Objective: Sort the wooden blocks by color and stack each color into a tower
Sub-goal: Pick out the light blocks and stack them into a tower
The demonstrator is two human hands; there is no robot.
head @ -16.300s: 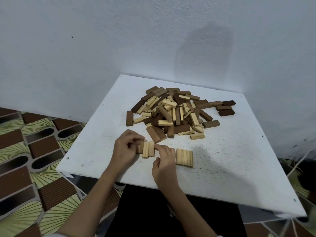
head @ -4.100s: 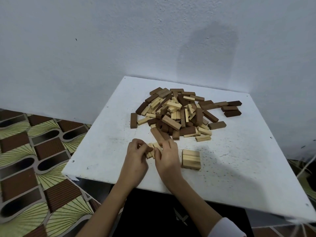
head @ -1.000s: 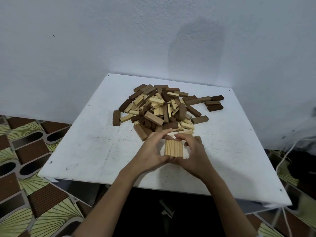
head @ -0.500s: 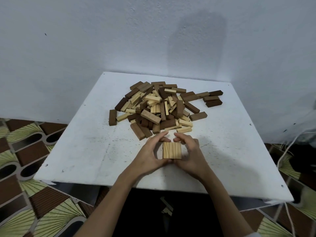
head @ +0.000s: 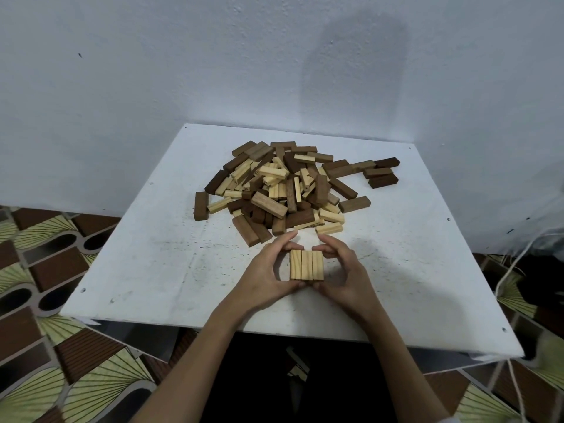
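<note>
**Squaring a pale layer on the tower**

White table [head: 158, 264] w/ mixed pile [head: 283, 190] of pale, mid-brown and dark blocks at its centre. Near edge: we cup the pale tower [head: 306, 265], three blocks abreast on top. Left hand [head: 268, 276] and right hand [head: 343, 276] curl round its sides, thumbs at the near end, fingertips at the far end. Step: aligning. Next, we judge: release gently, fetch more pale blocks, lay them crosswise.

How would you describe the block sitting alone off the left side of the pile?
On the white table, find the mixed pile of blocks near the wall. At its left edge lies a dark brown block, pointing away from the viewer. It lies flat and apart, only a pale block touching it.
</note>
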